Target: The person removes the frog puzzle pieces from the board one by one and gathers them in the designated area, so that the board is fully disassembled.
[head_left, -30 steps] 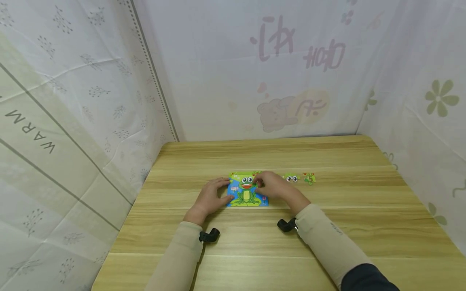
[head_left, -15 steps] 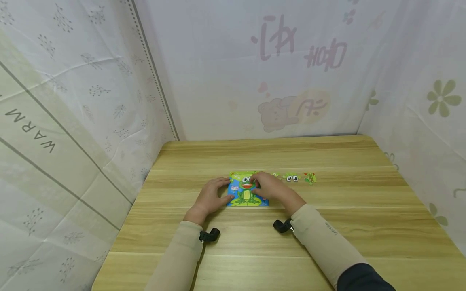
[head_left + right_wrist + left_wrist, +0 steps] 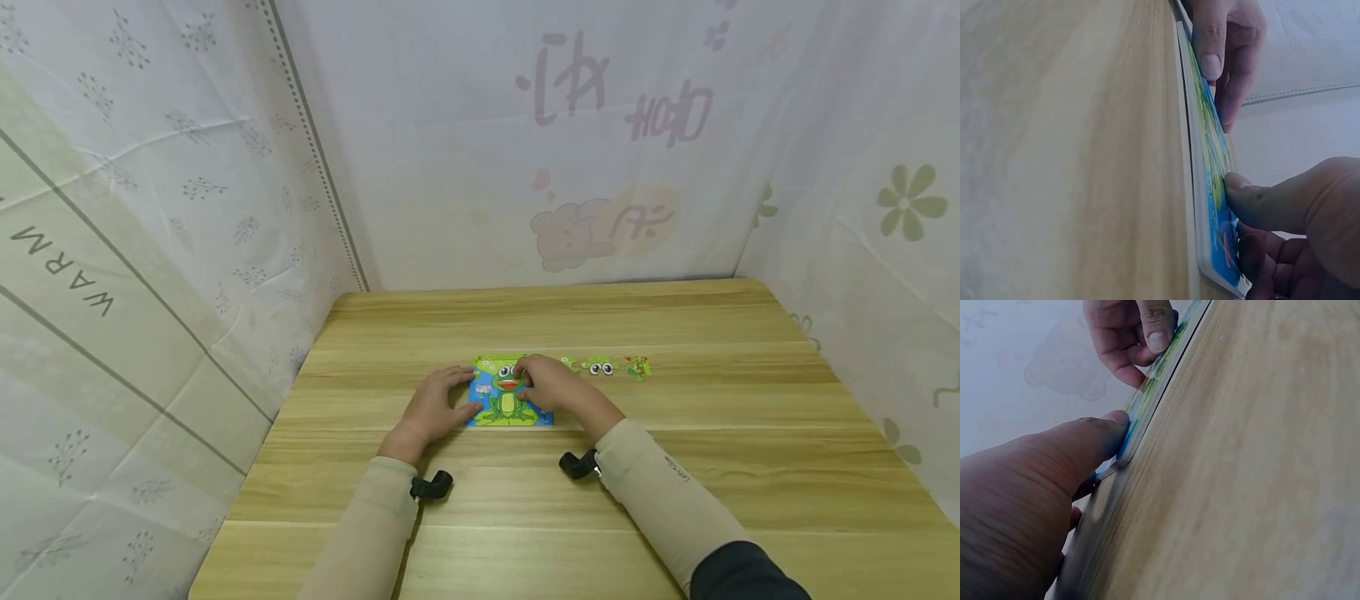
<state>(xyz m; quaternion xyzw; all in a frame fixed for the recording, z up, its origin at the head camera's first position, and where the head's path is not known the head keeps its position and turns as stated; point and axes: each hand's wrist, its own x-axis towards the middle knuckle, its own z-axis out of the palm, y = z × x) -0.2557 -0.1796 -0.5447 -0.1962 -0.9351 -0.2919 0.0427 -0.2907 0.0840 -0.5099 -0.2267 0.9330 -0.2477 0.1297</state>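
Note:
A frog jigsaw puzzle point(image 3: 508, 414) in a flat board with a blue and green picture lies on the table. My left hand point(image 3: 431, 408) rests at its left side, the straight thumb on the near left part and the other fingers along the edge. In the left wrist view that thumb point(image 3: 1100, 434) lies over the board's corner. My right hand point(image 3: 558, 387) is over the puzzle's right half, finger and thumb pinching at the frog's face; the piece there is mostly hidden by the fingers. The right wrist view has the thumb point(image 3: 1241, 190) low on the picture, fingers curled beside it.
To the right of the board lie loose puzzle pieces: one with frog eyes point(image 3: 601, 367), a green and red one point(image 3: 639, 367) and a partly covered one point(image 3: 568, 363). The wooden table point(image 3: 510, 508) meets fabric curtains point(image 3: 450, 167) behind and at both sides.
My right hand has shifted slightly left over the puzzle, and its forearm with it, uncovering a loose piece beside the board. My left hand has stayed in place.

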